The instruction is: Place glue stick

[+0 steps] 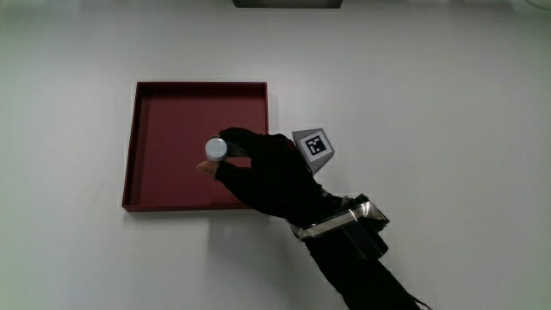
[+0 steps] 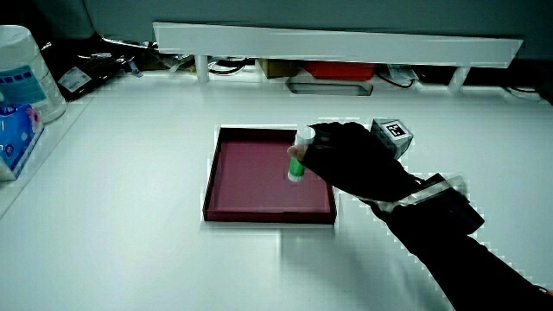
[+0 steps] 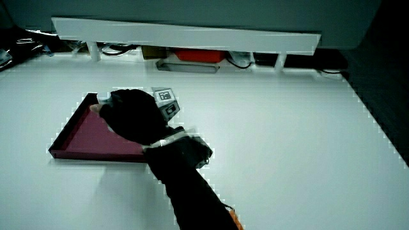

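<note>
1. Forearm (image 1: 362, 258) comes in from the person's edge of the table (image 1: 448, 103) and reaches up to the red tray (image 1: 142, 146). We take this as the carry/lower stage of placement; release not yet done.
2. Hand (image 1: 271, 172) sits over the tray's interior, near one side wall, w/ the marker cube (image 1: 312, 146) on its back. Fingers are closed round the glue stick (image 1: 216, 149), pinching it near the cap.
3. Glue stick: upright, white cap on top, green body below, seen in a side view (image 2: 298, 164). It is over the tray floor, approx. mid-tray. We cannot tell whether its base touches the floor or hangs just above.
4. Next move, in our judgement: lower until the base meets the tray floor, then ease the fingers apart. Stick is tall and narrow, so a sideways pull on withdrawal could tip it; lift the hand straight off.
5. Farther from the person: low partition (image 2: 337, 41) w/ clutter beneath; a white tub (image 2: 22, 73) at the table's edge. Neither affects the placement.
</note>
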Action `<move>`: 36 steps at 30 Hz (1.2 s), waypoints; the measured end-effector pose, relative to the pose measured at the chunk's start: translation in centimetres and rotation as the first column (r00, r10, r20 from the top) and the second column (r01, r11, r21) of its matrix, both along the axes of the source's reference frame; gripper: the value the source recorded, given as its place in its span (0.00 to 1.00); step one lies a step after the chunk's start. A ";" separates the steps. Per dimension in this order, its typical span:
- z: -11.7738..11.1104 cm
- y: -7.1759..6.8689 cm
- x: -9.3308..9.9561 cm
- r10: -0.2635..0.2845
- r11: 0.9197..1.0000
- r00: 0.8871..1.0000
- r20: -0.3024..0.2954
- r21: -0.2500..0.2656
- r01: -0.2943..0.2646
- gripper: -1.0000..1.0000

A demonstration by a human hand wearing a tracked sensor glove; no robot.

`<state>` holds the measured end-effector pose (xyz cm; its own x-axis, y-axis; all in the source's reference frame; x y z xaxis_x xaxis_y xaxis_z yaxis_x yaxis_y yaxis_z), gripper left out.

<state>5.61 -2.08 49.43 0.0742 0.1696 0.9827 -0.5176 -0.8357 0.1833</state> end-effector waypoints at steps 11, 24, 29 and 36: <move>2.2 0.3 -2.0 -0.026 0.999 1.000 -0.006 -0.038 0.026 0.50; 5.3 1.2 -3.0 -0.061 0.988 0.997 -0.051 -0.142 0.053 0.50; 6.1 1.7 -3.3 -0.076 0.983 0.995 -0.057 -0.169 0.065 0.50; 6.5 1.8 -3.1 -0.071 0.981 0.997 -0.037 -0.185 0.063 0.50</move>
<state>2.48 -0.28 55.98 0.1336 0.3404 0.9308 -0.5592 -0.7495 0.3543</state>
